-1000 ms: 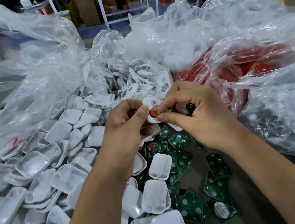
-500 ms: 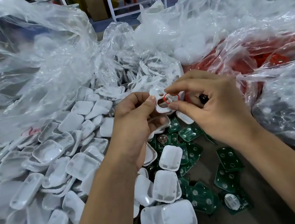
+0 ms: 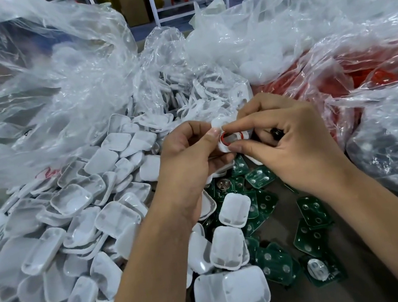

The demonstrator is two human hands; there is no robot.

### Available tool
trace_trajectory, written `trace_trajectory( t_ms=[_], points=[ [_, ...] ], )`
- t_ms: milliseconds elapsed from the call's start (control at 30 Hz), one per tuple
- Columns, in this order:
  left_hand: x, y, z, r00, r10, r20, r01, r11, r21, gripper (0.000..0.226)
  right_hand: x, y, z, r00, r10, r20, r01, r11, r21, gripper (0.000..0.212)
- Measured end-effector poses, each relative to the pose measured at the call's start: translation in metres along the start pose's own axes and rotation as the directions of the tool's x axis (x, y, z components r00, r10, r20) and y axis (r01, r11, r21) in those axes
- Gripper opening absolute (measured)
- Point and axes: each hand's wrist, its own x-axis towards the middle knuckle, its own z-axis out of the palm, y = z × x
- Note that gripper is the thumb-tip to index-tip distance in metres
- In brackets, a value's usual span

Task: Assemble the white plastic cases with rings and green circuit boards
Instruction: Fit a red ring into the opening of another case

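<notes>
One white case (image 3: 224,134), red ring (image 3: 231,137) inside

Bright, flat overhead light, barely any shadows. Lots of white glare off the clear plastic bags (image 3: 57,95). Wide-angle lens bends the edges, corners go soft, back of the room dim
</notes>
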Motion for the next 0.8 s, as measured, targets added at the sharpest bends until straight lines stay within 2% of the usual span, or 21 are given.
trace_trajectory(
  t_ms=[233,367,533,800],
  points=[
    [-0.0014,-0.001,0.0019,1.0,0.01,-0.014,-0.01,1.0,0.007,0.012,0.0,0.0026,0.001,1.0,0.022,0.002,-0.022,0.997,0.074,0.02],
    [-0.0018,-0.0014,0.0024,1.0,0.007,0.014,-0.006,1.0,-0.014,0.012,-0.0004,0.0046,0.002,0.995,0.082,-0.051,-0.073,0.986,0.148,0.014],
    [-0.0012,-0.0019,0.0029,0.999,0.036,-0.017,-0.036,0.999,0.01,0.013,-0.0018,0.0058,0.0068,0.983,0.099,-0.155,-0.086,0.993,0.086,0.011],
    [-0.0006,-0.0027,0.0047,0.998,0.043,-0.049,-0.043,0.999,0.005,0.011,-0.0006,0.0042,0.0051,0.992,0.017,-0.128,-0.009,0.998,0.061,0.009]
  ],
)
